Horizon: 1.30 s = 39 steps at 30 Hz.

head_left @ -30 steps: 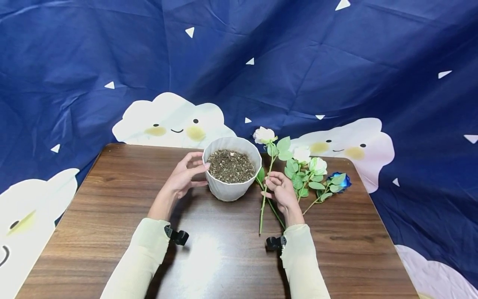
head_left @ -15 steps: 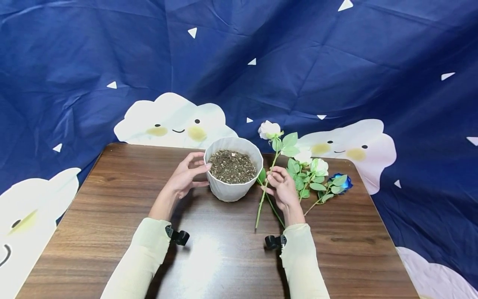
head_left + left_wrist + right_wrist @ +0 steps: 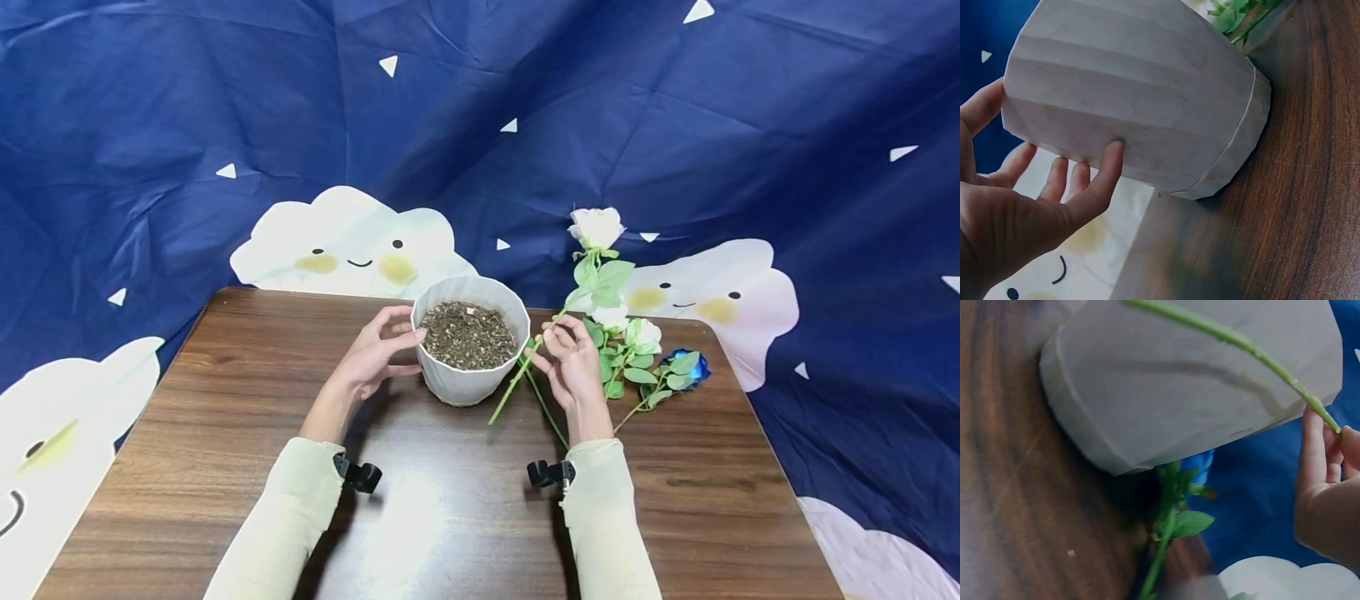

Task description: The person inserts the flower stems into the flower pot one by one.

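A white faceted flowerpot [image 3: 468,387] filled with dark soil [image 3: 468,335] stands upright near the table's back edge. My left hand [image 3: 381,354] rests with spread fingers against the pot's left side; in the left wrist view the fingertips [image 3: 1113,150] touch its outer wall. My right hand [image 3: 572,367] pinches the green stem of a white rose [image 3: 596,227] between thumb and fingers. This rose leans up and to the right, its lower stem end [image 3: 495,417] pointing down-left in front of the pot. In the right wrist view, the stem [image 3: 1235,339] crosses before the pot wall.
Right of the right hand, other white roses [image 3: 642,335] and a blue rose [image 3: 690,368] lie on the wooden table [image 3: 697,483]. Another green stem [image 3: 551,417] lies beneath the right hand. A blue cloth [image 3: 480,125] with clouds hangs behind the table.
The right hand has raised the white rose and tilted it, so the bloom moved up and right while the stem end swung left toward the pot. The left hand stays at the pot.
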Motion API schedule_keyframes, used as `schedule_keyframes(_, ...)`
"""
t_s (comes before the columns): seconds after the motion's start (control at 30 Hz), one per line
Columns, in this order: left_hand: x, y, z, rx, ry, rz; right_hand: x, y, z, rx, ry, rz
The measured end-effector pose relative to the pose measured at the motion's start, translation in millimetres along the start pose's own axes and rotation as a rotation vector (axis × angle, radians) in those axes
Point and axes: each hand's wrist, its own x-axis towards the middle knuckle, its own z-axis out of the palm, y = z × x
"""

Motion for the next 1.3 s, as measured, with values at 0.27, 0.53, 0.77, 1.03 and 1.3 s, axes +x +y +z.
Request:
schedule_keyframes(0.27, 0.4, -0.6, 0.0, -0.004, 0.0, 0.0, 0.3, -17, 11, 0.026, -0.021, -0.032)
schedule_keyframes(0.53, -0.4, 1.7, 0.5, -0.005, 0.003, 0.0, 3.8, -26, 20, 0.151, -0.051, -0.03)
schedule_keyframes(0.77, -0.6, 3.0, 0.7, 0.001, 0.004, 0.004, 8.6, -30, 34, 0.135, -0.028, -0.063)
schedule_keyframes(1.03, -0.9, 1.7, 0.8, -0.003, 0.009, 0.004, 14.1, -34, 50, 0.111, 0.009, -0.154)
schedule_keyframes(1.3, -0.9, -0.5, 0.4, -0.001, 0.006, 0.002, 20.7, -32, 61, 0.158, 0.066, -0.203)
